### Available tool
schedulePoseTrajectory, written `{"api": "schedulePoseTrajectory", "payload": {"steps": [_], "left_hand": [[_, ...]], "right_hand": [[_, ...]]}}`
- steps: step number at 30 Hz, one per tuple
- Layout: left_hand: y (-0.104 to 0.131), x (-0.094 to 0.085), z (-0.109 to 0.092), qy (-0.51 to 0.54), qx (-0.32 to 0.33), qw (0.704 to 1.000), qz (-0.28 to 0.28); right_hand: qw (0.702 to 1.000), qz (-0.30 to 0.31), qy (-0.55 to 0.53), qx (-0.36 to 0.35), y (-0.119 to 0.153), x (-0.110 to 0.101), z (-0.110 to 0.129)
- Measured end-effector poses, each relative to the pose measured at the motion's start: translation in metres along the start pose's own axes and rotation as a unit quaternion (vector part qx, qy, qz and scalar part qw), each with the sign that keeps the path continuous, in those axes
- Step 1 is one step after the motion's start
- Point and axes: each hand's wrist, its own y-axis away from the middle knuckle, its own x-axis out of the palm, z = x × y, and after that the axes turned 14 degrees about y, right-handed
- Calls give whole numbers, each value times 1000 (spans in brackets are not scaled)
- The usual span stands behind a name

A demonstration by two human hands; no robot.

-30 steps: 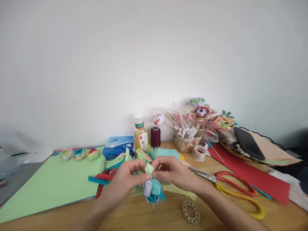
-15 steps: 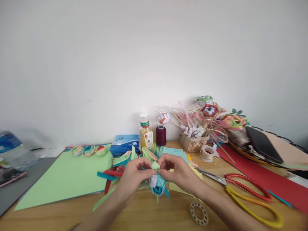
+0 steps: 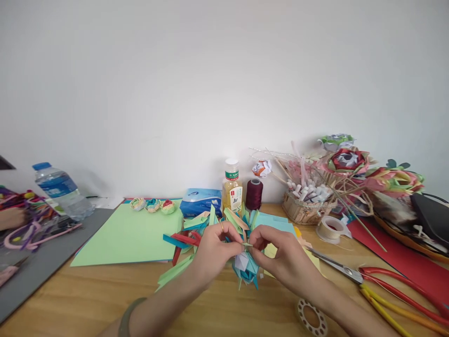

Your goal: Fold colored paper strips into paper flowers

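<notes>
Both hands meet above the wooden table. My left hand [image 3: 219, 244] pinches the left end of a small light-green paper piece [image 3: 247, 245], and my right hand [image 3: 277, 248] grips its right end between thumb and finger. Just beneath the fingertips is a folded paper ball [image 3: 246, 268] in white, light blue and darker blue, with pointed tips sticking out. Whether the green piece is joined to the ball cannot be made out. Behind the hands lies a heap of folded paper strips [image 3: 206, 220] in green, blue and peach.
Green sheets [image 3: 129, 238] lie left. A tissue pack [image 3: 201, 202], a yellow bottle [image 3: 232, 189], a thread spool [image 3: 254, 194] and a basket [image 3: 305, 210] line the wall. Scissors [image 3: 351, 273], tape [image 3: 331, 229] and a holed ring [image 3: 312, 318] are right. Another person's hand [image 3: 12, 218] shows far left.
The view has turned left, so the table things appear further right. The green piece between my fingertips, broad before, now looks thin and flat. Another person's hand has come into view.
</notes>
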Motion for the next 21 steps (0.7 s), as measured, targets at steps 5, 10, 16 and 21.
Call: {"api": "schedulePoseTrajectory", "payload": {"steps": [5, 10, 16, 21], "left_hand": [[1, -2, 2, -13, 73, 997, -10], [3, -1, 3, -58, 127, 990, -9], [6, 1, 5, -150, 220, 964, -14], [9, 3, 5, -161, 272, 949, 9]], "right_hand": [[990, -77, 102, -51, 5, 0, -3], [985, -80, 123, -87, 4, -5, -2], [963, -101, 200, -147, 7, -8, 7], [960, -119, 223, -122, 9, -6, 8]]}}
